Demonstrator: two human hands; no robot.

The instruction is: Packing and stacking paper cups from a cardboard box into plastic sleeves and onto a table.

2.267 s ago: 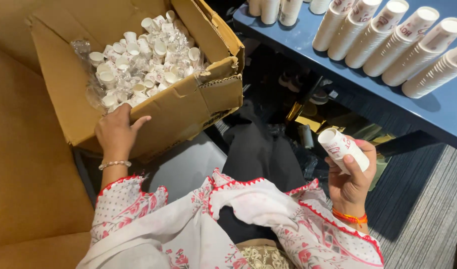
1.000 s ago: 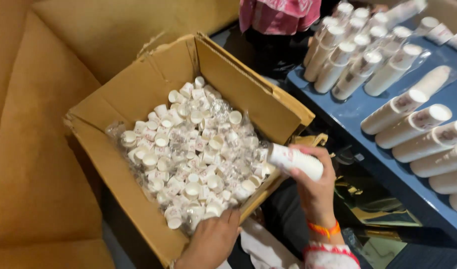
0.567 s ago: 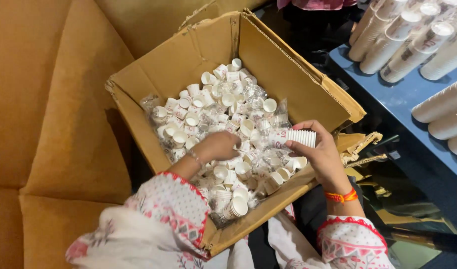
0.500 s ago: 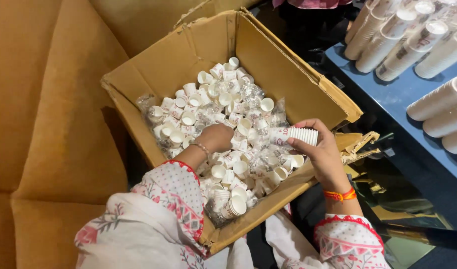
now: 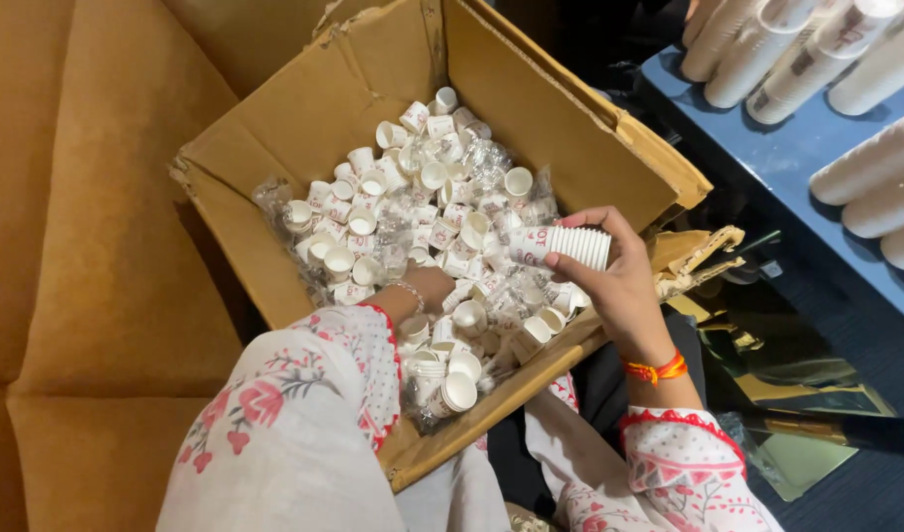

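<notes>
My right hand (image 5: 609, 281) grips a stack of cups (image 5: 562, 246) over the box (image 5: 304, 108). My left hand (image 5: 427, 288) is down among the loose cups (image 5: 412, 197); I cannot tell if it is closed.

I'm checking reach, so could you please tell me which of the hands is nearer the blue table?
Right. The right hand, holding a cup stack, is closer to the blue table; the left hand is buried among loose cups farther away.
</notes>
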